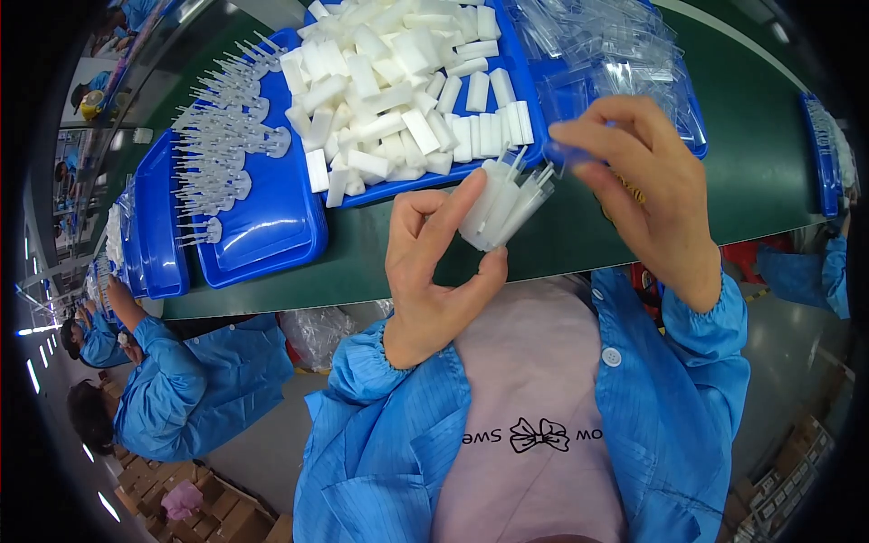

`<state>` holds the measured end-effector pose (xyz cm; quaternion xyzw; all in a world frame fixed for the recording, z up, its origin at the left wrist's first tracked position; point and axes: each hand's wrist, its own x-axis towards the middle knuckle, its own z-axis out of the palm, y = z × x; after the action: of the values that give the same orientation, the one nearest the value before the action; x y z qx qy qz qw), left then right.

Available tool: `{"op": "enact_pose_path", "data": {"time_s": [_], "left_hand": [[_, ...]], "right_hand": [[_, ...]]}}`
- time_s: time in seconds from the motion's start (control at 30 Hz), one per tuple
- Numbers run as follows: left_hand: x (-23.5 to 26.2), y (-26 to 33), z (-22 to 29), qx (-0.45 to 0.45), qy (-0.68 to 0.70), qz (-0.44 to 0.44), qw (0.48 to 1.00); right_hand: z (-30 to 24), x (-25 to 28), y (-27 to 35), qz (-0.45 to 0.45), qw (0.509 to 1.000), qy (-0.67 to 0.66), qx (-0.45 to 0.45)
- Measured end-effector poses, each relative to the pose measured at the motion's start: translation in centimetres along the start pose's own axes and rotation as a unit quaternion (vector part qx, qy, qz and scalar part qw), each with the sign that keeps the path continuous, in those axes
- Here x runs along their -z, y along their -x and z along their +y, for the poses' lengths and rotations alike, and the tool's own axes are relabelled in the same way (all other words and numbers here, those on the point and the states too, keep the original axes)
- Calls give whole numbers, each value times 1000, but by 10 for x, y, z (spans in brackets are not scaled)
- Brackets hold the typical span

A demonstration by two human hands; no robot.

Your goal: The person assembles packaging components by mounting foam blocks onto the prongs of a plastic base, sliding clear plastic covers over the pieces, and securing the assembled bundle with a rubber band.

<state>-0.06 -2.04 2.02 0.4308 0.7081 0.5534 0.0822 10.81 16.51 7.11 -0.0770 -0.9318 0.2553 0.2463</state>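
My left hand pinches a white plastic pronged part between thumb and fingers, over the table's near edge. Thin white stems stick up from it, and clear sleeves stand around some of them on the right side. Just to the right, my right hand has its thumb and fingertips closed on a clear plastic piece, blurred and close to the stems. Behind both hands, a blue tray bears a heap of white rectangular blocks.
On the left, a blue tray carries rows of white pronged parts. Another blue tray at the back right holds clear plastic pieces. The green tabletop extends right. A co-worker in blue sits at the left.
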Motion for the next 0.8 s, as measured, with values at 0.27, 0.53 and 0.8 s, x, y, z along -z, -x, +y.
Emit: {"op": "enact_pose_path", "data": {"time_s": [0.27, 0.53, 0.8], "left_hand": [[-1, 0, 0, -29, -17, -5, 999], [-1, 3, -2, -26, -22, 3, 999], [-1, 3, -1, -35, -30, 10, 999]], "right_hand": [[1, -10, 2, 57, 995, 57, 61], [4, -4, 0, 55, 994, 55, 76], [1, 15, -6, -5, 993, -105, -51]]}}
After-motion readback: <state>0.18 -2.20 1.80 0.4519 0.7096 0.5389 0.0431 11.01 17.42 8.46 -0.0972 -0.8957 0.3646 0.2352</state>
